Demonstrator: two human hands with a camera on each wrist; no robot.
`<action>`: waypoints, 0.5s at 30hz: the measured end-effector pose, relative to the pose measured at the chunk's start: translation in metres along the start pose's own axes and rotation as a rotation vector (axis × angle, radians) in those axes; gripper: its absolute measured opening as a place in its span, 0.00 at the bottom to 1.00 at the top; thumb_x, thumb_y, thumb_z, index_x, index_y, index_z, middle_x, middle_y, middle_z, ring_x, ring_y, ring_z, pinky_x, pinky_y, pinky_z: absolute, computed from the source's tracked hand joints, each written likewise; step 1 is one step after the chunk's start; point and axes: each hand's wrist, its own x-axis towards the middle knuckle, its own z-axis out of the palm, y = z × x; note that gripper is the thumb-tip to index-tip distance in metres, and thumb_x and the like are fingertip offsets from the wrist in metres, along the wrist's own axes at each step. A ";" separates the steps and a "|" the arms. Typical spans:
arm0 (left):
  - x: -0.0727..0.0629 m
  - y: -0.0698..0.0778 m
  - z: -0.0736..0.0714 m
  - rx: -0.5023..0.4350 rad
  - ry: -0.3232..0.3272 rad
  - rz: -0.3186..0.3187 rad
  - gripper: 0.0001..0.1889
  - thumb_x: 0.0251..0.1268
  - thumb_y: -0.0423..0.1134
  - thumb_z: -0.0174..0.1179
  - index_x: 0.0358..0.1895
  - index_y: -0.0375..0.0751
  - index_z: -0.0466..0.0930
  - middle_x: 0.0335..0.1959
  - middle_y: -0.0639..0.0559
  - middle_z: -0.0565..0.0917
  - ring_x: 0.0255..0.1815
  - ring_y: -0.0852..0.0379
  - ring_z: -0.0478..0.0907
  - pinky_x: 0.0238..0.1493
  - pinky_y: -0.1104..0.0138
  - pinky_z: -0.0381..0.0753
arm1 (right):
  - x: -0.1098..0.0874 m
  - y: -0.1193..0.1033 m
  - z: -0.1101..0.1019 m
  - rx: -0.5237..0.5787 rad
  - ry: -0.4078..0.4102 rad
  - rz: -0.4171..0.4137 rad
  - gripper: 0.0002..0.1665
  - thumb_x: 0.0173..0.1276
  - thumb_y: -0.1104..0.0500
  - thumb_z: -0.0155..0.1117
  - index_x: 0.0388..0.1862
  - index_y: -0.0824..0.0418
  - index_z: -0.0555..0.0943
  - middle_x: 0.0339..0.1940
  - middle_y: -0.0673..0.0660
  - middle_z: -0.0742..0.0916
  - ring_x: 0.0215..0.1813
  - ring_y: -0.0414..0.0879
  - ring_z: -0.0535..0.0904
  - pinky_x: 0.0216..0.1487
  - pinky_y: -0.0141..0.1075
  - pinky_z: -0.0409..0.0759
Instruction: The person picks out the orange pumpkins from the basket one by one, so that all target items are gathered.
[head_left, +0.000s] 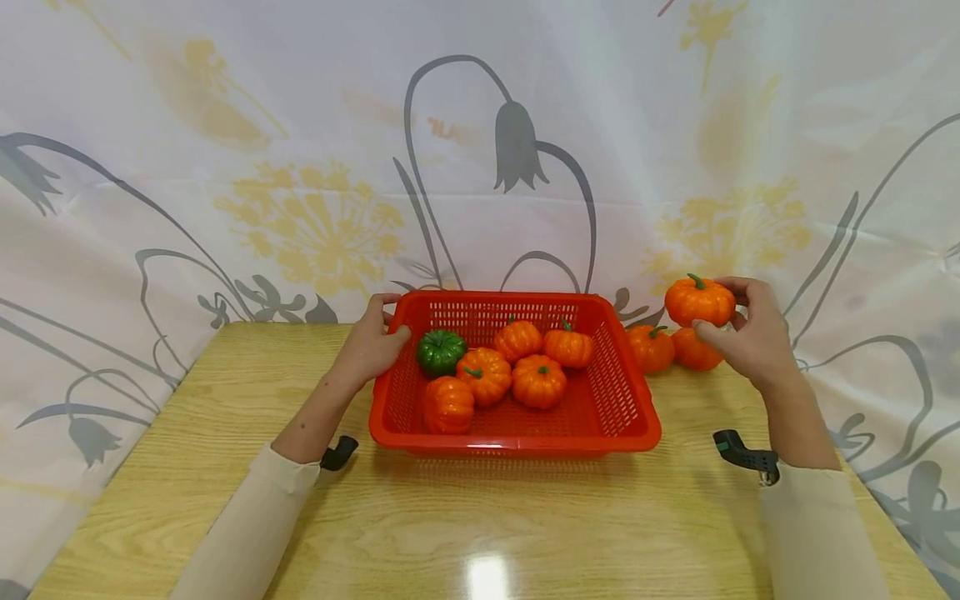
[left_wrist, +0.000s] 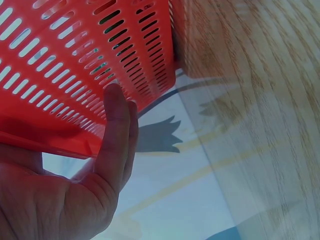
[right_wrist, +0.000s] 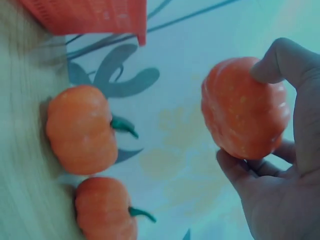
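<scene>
A red plastic basket [head_left: 517, 442] stands on the table, holding one green pumpkin [head_left: 441, 352] and several orange ones, such as the pumpkin [head_left: 538, 382] near its middle. My left hand [head_left: 377, 340] grips the basket's left rim, thumb on top; the left wrist view shows its fingers [left_wrist: 115, 135] along the slotted outer wall. In the air right of the basket, my right hand [head_left: 753, 333] holds an orange pumpkin [head_left: 699, 303] with a green stem, pinched between thumb and fingers. Below it, two more orange pumpkins [right_wrist: 82, 130] sit side by side on the table.
The wooden table [head_left: 525, 525] reaches back to a hanging white cloth [head_left: 315, 108] printed with grey and yellow flowers. Dark wrist mounts [head_left: 742, 454] stick out inward from both forearms. The two loose pumpkins sit close by the basket's right side.
</scene>
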 end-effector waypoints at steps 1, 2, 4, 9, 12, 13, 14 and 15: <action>0.000 0.000 0.000 0.000 0.000 -0.001 0.32 0.80 0.37 0.52 0.82 0.40 0.55 0.56 0.34 0.76 0.44 0.38 0.88 0.35 0.56 0.93 | 0.000 0.002 -0.001 -0.002 0.022 0.010 0.38 0.68 0.68 0.67 0.73 0.74 0.62 0.67 0.56 0.68 0.57 0.36 0.66 0.54 0.15 0.71; 0.000 0.000 0.000 0.000 0.000 -0.001 0.32 0.80 0.37 0.52 0.82 0.40 0.55 0.56 0.34 0.76 0.44 0.38 0.88 0.36 0.56 0.93 | 0.000 0.005 -0.002 -0.002 0.040 0.020 0.38 0.68 0.67 0.67 0.73 0.73 0.62 0.67 0.55 0.68 0.56 0.36 0.66 0.54 0.15 0.72; 0.000 0.000 0.000 -0.002 0.001 -0.001 0.32 0.80 0.37 0.52 0.82 0.40 0.55 0.56 0.34 0.76 0.44 0.38 0.88 0.36 0.55 0.93 | 0.000 0.009 -0.004 -0.008 0.070 0.043 0.37 0.68 0.65 0.67 0.72 0.73 0.64 0.64 0.51 0.69 0.54 0.36 0.66 0.52 0.16 0.71; -0.001 0.001 0.000 -0.002 0.002 -0.002 0.32 0.79 0.36 0.52 0.82 0.39 0.55 0.56 0.33 0.76 0.44 0.38 0.88 0.35 0.55 0.93 | 0.000 0.026 -0.010 -0.043 0.147 0.113 0.36 0.66 0.62 0.68 0.69 0.71 0.67 0.58 0.42 0.69 0.52 0.36 0.66 0.50 0.20 0.70; -0.001 0.001 0.000 -0.003 0.001 -0.004 0.32 0.79 0.36 0.53 0.82 0.40 0.55 0.56 0.34 0.76 0.43 0.38 0.88 0.35 0.56 0.93 | -0.001 0.036 -0.013 -0.063 0.196 0.147 0.37 0.65 0.60 0.69 0.69 0.72 0.68 0.57 0.40 0.68 0.51 0.34 0.66 0.50 0.23 0.69; -0.001 0.001 0.000 -0.003 0.002 -0.004 0.32 0.79 0.36 0.52 0.82 0.40 0.55 0.56 0.34 0.76 0.43 0.38 0.88 0.35 0.56 0.92 | -0.001 0.039 -0.014 -0.064 0.212 0.156 0.37 0.65 0.60 0.69 0.69 0.72 0.68 0.58 0.42 0.69 0.50 0.34 0.66 0.50 0.24 0.69; -0.001 0.001 0.000 -0.003 0.003 -0.003 0.32 0.79 0.36 0.53 0.82 0.40 0.55 0.55 0.34 0.76 0.43 0.38 0.88 0.35 0.56 0.92 | -0.002 0.042 -0.015 -0.075 0.220 0.173 0.39 0.65 0.59 0.69 0.70 0.73 0.67 0.59 0.44 0.69 0.50 0.33 0.65 0.51 0.24 0.69; -0.001 0.001 0.000 -0.003 0.004 -0.003 0.32 0.79 0.36 0.53 0.82 0.40 0.55 0.55 0.34 0.76 0.43 0.38 0.88 0.35 0.56 0.92 | -0.003 0.044 -0.015 -0.086 0.223 0.192 0.40 0.66 0.58 0.69 0.72 0.73 0.66 0.62 0.48 0.70 0.51 0.33 0.65 0.52 0.24 0.68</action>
